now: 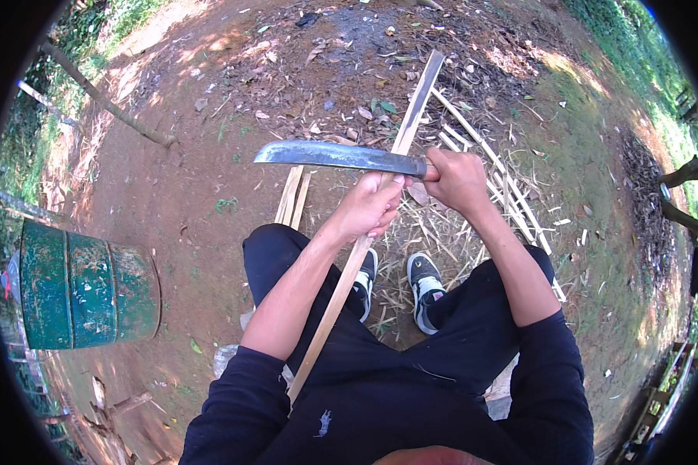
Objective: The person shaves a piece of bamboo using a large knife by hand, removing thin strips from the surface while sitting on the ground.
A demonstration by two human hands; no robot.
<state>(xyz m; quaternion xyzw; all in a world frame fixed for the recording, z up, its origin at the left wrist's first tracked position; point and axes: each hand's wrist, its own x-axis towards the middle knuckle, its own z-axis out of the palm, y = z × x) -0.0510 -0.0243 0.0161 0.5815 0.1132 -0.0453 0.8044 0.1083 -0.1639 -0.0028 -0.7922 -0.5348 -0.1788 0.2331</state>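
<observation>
A long wooden strip (332, 311) slants from my left hip up and away to the far right, its far end darker. My left hand (371, 206) is closed around it near the middle. In my right hand (459, 180), the fingers wrap the handle of a machete (333, 156). Its broad grey blade points left and lies across the strip, just beyond my left hand. Whether the edge has bitten into the wood cannot be made out.
Split wood strips (512, 194) and pale shavings lie on the ground to the right and between my shoes (424, 283). More strips (293, 195) lean beyond my left knee. A rusty green drum (93, 288) stands at the left. Dry leaves litter the dirt ahead.
</observation>
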